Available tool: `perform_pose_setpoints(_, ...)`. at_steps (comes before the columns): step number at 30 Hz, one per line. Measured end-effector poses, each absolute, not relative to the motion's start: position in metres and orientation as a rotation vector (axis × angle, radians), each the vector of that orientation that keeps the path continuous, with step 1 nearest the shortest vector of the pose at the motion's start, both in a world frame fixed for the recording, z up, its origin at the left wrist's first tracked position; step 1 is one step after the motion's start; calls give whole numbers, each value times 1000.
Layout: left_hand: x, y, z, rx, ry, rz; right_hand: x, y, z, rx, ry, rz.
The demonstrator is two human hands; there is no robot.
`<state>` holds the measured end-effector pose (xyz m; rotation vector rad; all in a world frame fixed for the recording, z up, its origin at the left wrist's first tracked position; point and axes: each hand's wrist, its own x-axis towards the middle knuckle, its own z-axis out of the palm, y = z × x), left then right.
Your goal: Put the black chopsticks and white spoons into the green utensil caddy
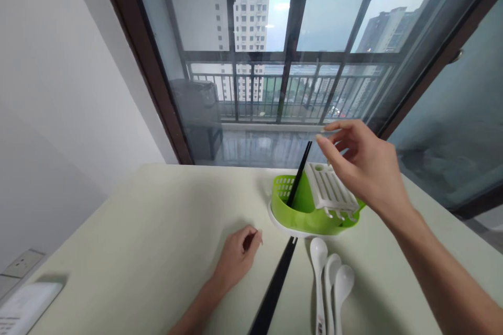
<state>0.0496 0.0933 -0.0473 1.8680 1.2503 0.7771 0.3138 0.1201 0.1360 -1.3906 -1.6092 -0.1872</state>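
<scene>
My right hand (361,165) is raised over the right side of a green cutlery holder (302,218), thumb and fingers apart with nothing between them. A white slotted rack (332,188) sits across the holder's right part, partly behind the hand. A pair of black chopsticks (299,174) leans in the left compartment. My left hand (238,251) rests on the table left of the holder, fingers curled in and no object visible in them. More black chopsticks (275,288) lie near it, running off the bottom edge. Three white spoons (318,251) lie to their right.
The pale table (157,230) reaches back to a dark-framed glass door (255,57), with a balcony railing and tall buildings beyond. A white object (29,303) lies at the lower left, near a wall socket (22,264).
</scene>
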Motion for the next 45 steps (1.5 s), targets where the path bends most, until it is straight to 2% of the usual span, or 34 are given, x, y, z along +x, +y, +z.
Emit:
perform_pose_setpoints(5, 48, 86, -44, 2237, 1072, 623, 282, 67, 141, -1294, -1641, 108)
perform_pose_setpoints(11, 44, 82, -44, 2428, 1006, 483, 275, 54, 134, -1251, -1957, 299)
perform_pose_setpoints(22, 28, 89, -33, 2454, 932, 480, 284, 52, 137, -1419, -2114, 343)
perform_pose_setpoints(28, 5, 103, -24, 2552, 1115, 487, 281, 46, 144, -1415, -2105, 365)
perform_pose_setpoints(34, -13, 119, -36, 2644, 1356, 564, 281, 50, 142, -1457, -2097, 380)
perform_pose_setpoints(45, -16, 126, -61, 2620, 1384, 778, 282, 51, 140, -1463, -2114, 405)
